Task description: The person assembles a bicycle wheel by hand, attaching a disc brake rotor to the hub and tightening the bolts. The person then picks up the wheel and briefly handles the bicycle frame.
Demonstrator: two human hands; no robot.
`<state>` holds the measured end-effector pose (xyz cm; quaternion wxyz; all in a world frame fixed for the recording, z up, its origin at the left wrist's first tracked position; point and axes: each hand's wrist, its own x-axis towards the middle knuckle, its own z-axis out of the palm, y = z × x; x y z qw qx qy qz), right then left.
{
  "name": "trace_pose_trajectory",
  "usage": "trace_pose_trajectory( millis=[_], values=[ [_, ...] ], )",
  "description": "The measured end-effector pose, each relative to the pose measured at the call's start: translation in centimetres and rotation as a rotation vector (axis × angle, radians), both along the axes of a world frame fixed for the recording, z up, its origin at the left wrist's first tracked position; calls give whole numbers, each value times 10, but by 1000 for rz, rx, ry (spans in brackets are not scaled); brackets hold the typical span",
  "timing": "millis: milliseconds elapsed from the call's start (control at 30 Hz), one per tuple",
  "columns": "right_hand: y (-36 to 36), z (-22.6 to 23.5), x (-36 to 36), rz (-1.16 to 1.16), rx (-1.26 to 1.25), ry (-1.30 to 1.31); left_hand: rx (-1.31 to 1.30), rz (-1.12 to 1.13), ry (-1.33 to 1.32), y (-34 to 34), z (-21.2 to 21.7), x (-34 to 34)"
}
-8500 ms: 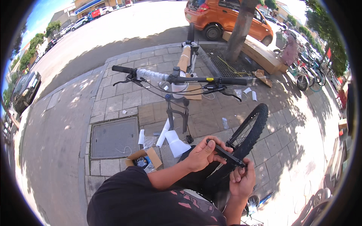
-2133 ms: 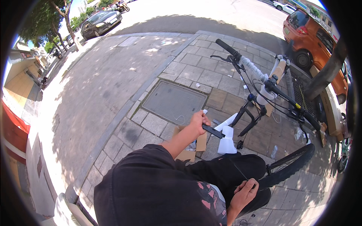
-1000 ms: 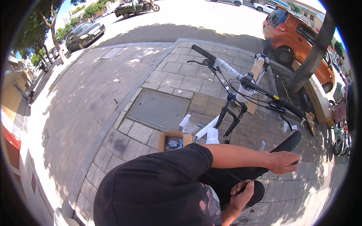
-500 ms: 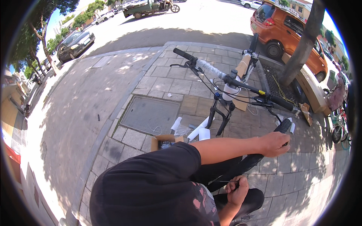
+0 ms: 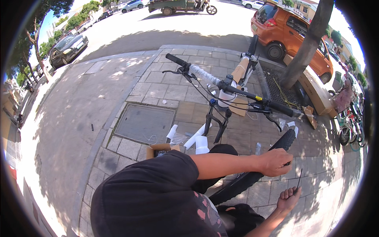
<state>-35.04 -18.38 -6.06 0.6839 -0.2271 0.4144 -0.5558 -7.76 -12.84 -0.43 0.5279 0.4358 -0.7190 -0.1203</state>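
Observation:
My left hand [image 5: 273,162] is closed, with a small dark end of something showing at its fingertips. It is over a loose bicycle wheel with a knobby black tyre [image 5: 285,141], which leans beside my legs; the hand hides part of the tyre. My right hand [image 5: 288,198] is closed around a thin dark rod-like tool [image 5: 299,178], which points up and away from the wheel. Ahead stands a bicycle without its front wheel, its handlebar [image 5: 252,96] part wrapped in clear plastic. Its black fork [image 5: 217,120] reaches down toward the paving.
An open cardboard box [image 5: 154,150] with small parts sits near my left arm, beside white foam tubes [image 5: 196,136]. Right of the bicycle are a tree trunk [image 5: 306,47], a long cardboard box [image 5: 317,91] and parked bicycles [image 5: 349,124]. An orange car [image 5: 294,31] is parked at the kerb.
My right hand has moved right, away from my body, and the tool now points upward instead of left. My left hand stays closed by the wheel. The view has shifted slightly right.

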Motion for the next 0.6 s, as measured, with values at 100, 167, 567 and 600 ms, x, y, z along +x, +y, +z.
trace_pose_trajectory(
  millis=[100,167,567,600],
  values=[
    [-32,-42,-18,-46,44,176,-39,-34,36,-4,3,-12],
    [-42,-85,-11,-70,150,311,-32,-33,36,-1,9,-10],
    [-47,-137,50,128,109,740,-142,-46,-152,-14,-28,-24],
    [-39,-135,62,145,96,775,-139,-54,-180,-15,-30,-24]
  ],
)
